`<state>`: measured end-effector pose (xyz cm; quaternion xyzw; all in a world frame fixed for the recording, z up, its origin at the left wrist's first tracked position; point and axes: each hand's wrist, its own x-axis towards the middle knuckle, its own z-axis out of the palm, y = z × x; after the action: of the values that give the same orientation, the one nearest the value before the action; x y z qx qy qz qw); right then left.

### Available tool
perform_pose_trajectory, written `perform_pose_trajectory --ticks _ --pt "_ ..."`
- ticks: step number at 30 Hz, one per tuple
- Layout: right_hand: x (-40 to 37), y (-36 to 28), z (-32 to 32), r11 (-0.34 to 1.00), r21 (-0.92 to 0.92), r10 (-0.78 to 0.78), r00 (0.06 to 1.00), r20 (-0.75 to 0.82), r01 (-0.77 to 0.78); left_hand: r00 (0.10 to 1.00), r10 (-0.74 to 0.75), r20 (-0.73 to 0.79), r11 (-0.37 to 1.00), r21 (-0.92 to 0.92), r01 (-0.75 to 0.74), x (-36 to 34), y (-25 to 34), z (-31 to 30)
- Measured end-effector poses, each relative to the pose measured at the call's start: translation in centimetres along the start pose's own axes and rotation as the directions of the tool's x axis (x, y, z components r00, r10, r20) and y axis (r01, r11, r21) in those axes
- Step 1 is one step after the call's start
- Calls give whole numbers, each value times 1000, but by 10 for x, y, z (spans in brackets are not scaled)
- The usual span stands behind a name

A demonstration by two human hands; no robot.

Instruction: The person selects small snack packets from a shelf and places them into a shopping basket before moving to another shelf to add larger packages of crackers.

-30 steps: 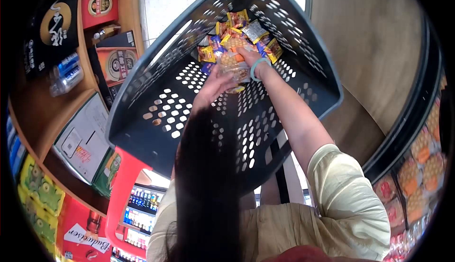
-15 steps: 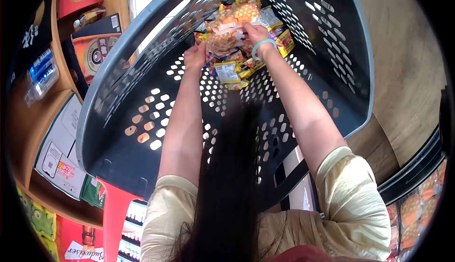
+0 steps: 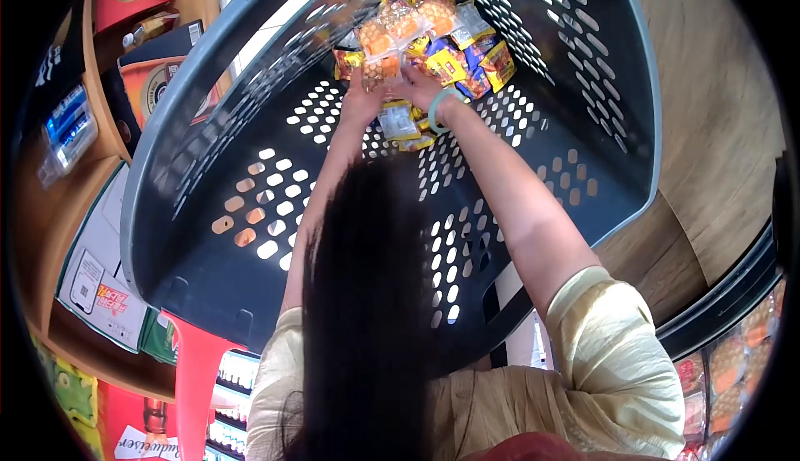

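Both my hands reach deep into a dark grey perforated basket [image 3: 575, 179]. Clear packets of nuts with orange labels [image 3: 403, 22] lie on a pile of yellow, blue and red snack bags [image 3: 447, 64] at its far end. My left hand [image 3: 360, 102] is at the lower edge of a nut packet [image 3: 381, 69], its fingers closed on it. My right hand [image 3: 417, 91], with a pale green bangle at the wrist, is at the same packet's right side; its fingertips are partly hidden. Below the hands lies a yellow and silver bag [image 3: 398, 121].
Wooden shelves [image 3: 100, 179] on the left hold boxes and a blue-wrapped pack [image 3: 68, 132]. A red support [image 3: 193, 369] stands under the basket's left side. Packaged nuts [image 3: 725, 378] show at the lower right. Dark hair hangs across the lower middle of the view.
My hands have moved closer together and lower on the packets. The nut packets now lie more spread out to the upper left, and more blue and yellow bags show beside them.
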<state>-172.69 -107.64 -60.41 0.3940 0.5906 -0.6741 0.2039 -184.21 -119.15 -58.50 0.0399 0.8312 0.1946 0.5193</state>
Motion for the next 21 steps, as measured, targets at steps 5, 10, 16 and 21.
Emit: perform_pose_trajectory --ticks 5,10,16,21 --pt "-39 -17 2 915 -400 21 985 170 50 990 30 -135 995 103 -16 -3 -49 3" --pt "-103 -48 -38 968 -191 172 985 33 -162 997 50 52 990 126 -56 -76 4 -10" --pt "-171 -61 -70 984 -155 -143 892 -429 84 889 454 57 891 -18 -453 -147 32 -2" --pt "-300 -156 -84 819 553 99 911 -401 155 851 511 122 852 60 -520 -233 70 -15"
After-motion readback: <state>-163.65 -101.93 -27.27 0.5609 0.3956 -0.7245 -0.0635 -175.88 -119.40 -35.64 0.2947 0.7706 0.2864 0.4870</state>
